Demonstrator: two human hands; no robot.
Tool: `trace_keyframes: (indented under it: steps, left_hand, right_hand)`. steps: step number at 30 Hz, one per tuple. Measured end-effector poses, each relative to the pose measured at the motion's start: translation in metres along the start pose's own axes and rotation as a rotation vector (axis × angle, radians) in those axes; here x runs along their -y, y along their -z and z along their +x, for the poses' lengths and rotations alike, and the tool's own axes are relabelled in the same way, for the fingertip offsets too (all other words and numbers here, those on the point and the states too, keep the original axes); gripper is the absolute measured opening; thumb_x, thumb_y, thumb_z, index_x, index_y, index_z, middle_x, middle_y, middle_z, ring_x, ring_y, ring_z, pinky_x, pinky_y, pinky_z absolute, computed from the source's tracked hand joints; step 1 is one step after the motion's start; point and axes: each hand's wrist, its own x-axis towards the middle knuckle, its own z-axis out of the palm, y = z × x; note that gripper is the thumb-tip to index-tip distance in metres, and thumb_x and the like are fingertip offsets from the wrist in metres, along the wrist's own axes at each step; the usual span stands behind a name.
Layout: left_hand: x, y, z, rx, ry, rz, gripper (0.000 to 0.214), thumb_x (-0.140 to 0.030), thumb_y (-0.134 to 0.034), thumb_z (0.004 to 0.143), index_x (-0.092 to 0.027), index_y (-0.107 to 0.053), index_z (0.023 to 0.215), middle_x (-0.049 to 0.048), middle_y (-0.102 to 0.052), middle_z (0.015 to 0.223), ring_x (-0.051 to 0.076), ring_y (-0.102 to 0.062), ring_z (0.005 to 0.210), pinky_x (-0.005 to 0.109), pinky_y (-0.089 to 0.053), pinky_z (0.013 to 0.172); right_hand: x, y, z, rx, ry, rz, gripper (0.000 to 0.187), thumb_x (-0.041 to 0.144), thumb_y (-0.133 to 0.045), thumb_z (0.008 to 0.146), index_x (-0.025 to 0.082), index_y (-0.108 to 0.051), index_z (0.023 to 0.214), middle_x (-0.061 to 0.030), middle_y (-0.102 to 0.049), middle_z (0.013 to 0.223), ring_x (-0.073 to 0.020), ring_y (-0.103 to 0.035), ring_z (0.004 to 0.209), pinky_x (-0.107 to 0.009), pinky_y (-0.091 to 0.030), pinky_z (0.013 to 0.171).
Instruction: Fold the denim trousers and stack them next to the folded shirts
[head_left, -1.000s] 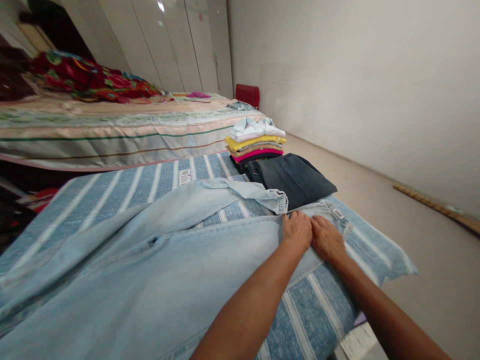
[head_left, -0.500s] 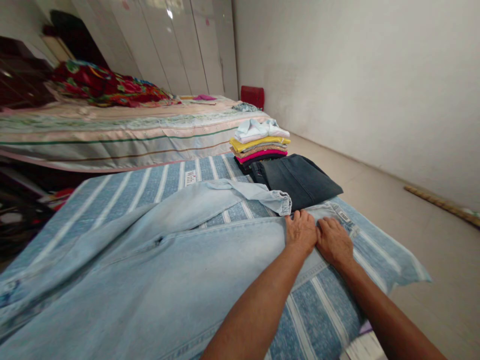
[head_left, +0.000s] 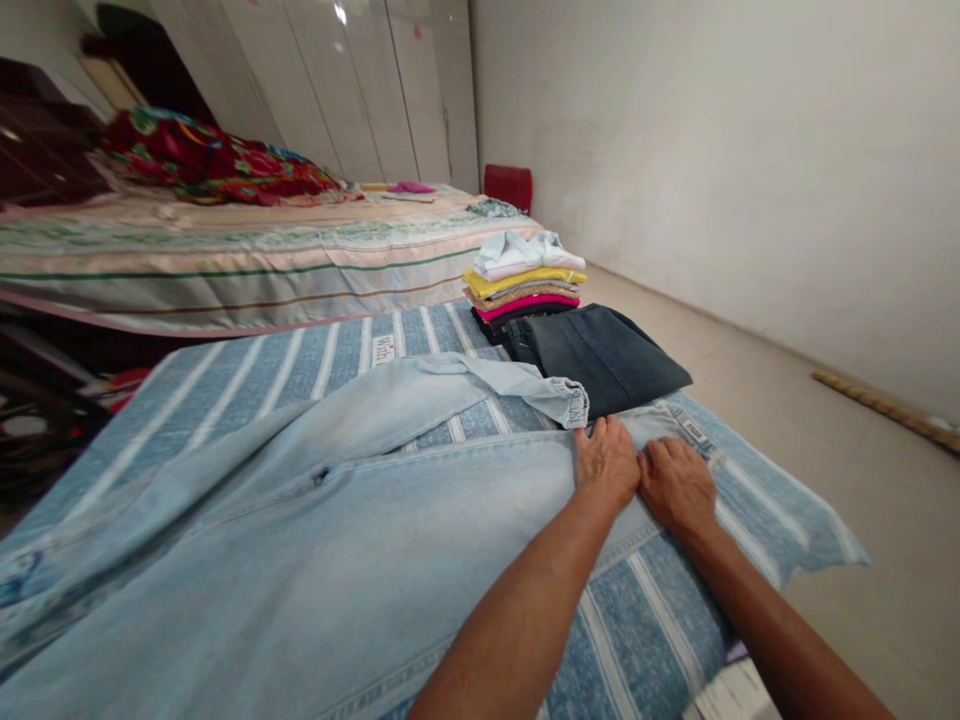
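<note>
A light blue denim shirt (head_left: 315, 540) lies spread over a blue-and-white striped sheet (head_left: 660, 620). One sleeve with a buttoned cuff (head_left: 570, 400) is folded across it. My left hand (head_left: 606, 462) and my right hand (head_left: 677, 487) sit side by side, touching, at the shirt's far right edge near its label (head_left: 694, 430). The fingers of both hands are curled down into the denim and grip it there.
Dark folded jeans (head_left: 607, 355) lie just beyond my hands, and behind them a stack of folded clothes (head_left: 525, 280) in white, yellow, pink and black. A bed (head_left: 225, 260) with a red floral blanket lies to the left, wardrobe doors behind. A stick (head_left: 885, 410) lies on the floor by the right wall.
My hands have stayed together on the shirt's edge, shifting only slightly to the right. The view has drifted a little.
</note>
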Motion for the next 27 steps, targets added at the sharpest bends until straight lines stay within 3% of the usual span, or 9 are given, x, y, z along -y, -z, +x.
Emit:
trace_keyframes:
  steps: [12,27]
  left_hand:
    - [-0.0007,-0.0005,-0.0004,-0.010,0.010,0.021,0.029,-0.026,-0.032,0.093,-0.016,-0.055,0.108,0.0095,-0.050,0.120,0.022,-0.041,0.109,0.045,-0.033,0.095]
    - [-0.0007,-0.0044,0.0001,-0.035,0.011,0.006,0.028,-0.027,-0.035,0.092,-0.015,-0.056,0.107,0.0096,-0.052,0.119,0.022,-0.042,0.107,0.045,-0.034,0.093]
  right_hand:
    - [-0.0009,-0.0020,-0.0017,-0.086,0.028,-0.022,0.020,0.024,-0.047,0.087,0.018,-0.056,0.071,-0.0053,-0.057,0.072,-0.0189,-0.048,0.071,-0.029,-0.030,0.069]
    - [-0.0001,-0.0006,-0.0002,-0.005,-0.004,-0.035,0.019,0.025,-0.047,0.088,0.018,-0.059,0.074,-0.0057,-0.059,0.076,-0.0192,-0.050,0.075,-0.029,-0.031,0.070]
